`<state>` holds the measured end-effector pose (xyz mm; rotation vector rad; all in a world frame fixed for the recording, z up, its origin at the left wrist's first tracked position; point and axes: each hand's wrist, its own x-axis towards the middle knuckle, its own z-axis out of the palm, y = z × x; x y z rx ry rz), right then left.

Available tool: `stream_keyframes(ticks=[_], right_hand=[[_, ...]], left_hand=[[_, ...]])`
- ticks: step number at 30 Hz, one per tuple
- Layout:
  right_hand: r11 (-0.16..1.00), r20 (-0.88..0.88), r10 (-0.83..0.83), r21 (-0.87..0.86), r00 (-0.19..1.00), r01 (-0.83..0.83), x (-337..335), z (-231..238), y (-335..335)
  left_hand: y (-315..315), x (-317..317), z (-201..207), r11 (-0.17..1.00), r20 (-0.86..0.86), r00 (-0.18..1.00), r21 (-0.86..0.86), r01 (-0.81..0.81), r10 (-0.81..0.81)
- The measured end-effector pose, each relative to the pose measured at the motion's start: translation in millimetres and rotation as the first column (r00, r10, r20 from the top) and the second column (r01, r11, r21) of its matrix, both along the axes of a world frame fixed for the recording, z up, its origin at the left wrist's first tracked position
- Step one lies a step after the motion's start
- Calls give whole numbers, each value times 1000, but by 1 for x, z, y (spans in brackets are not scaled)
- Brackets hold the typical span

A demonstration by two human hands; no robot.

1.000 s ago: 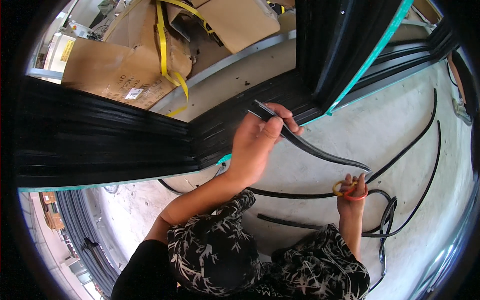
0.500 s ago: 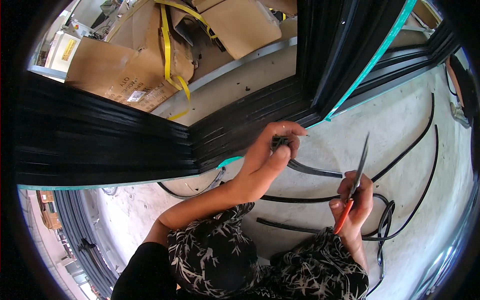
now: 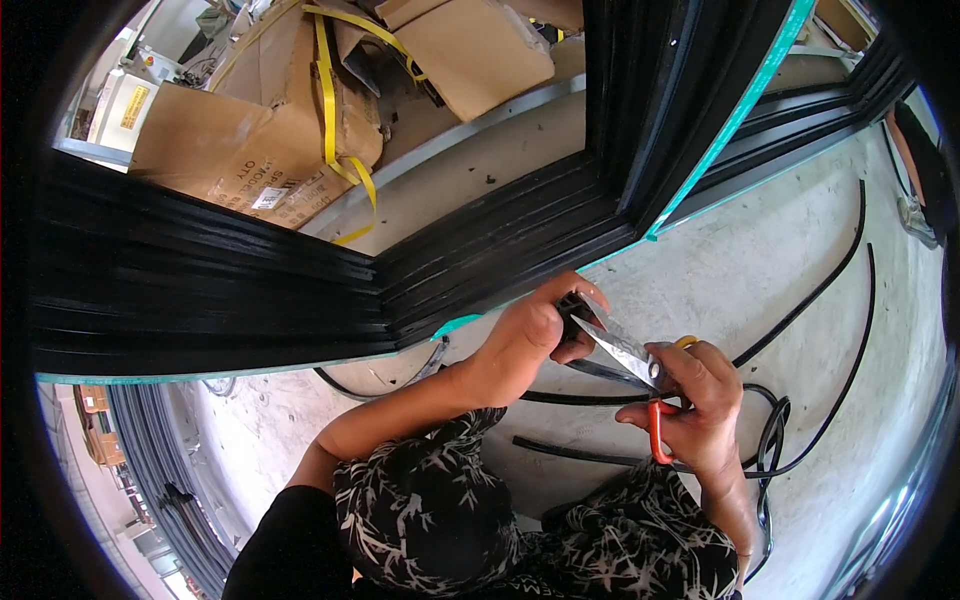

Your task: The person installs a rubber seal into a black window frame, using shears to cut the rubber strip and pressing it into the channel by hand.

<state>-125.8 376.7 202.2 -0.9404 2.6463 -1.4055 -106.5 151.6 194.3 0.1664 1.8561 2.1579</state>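
In my right hand (image 3: 700, 400) is a pair of scissors (image 3: 630, 358) with orange-red and yellow handles. Their blades are spread apart, with the tips at the black rubber strip (image 3: 568, 312) that my left hand (image 3: 535, 330) grips between thumb and fingers. The strip's end sits in the left fist, partly hidden by the fingers, and a length of it trails (image 3: 605, 372) out below toward the right hand. Both hands are just in front of the lower corner of a black frame (image 3: 480, 240) edged with green tape.
Long black rubber strips (image 3: 810, 300) lie looped on the pale concrete floor (image 3: 700, 270). Beyond the frame are cardboard boxes (image 3: 215, 150) with yellow strapping (image 3: 328, 100). A bundle of dark grey lengths (image 3: 160, 470) lies at lower left. Another person's arm (image 3: 915, 150) shows at far right.
My right hand has turned the scissors from pointing upward to pointing left, and their blades have opened by the strip. My left hand has rotated and lowered slightly.
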Motion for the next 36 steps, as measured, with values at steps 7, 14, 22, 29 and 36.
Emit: stream_keyframes(ticks=[7, 14, 22, 29, 36], right_hand=[[1000, 6, 9, 30, 1000, -9, -5, 0, 1], [999, 62, 32, 8, 998, -33, -6, 0, 1], [997, -54, 25, 75, 998, -21, -14, -1, -4], [984, -37, 115, 142, 993, -109, -17, 0, 0], [992, -59, -82, 96, 995, 88, -16, -52, 8]], left_hand=[[0, -1, 5, 996, -75, 997, -88, -17, 10], [-1, -3, 4, 992, -52, 998, -121, 23, -30], [-4, -4, -1, 999, 0, 999, -38, 37, -37], [-8, -2, -6, 992, -21, 996, 85, 91, -90], [-6, -8, -17, 963, 117, 988, 261, 69, -102]])
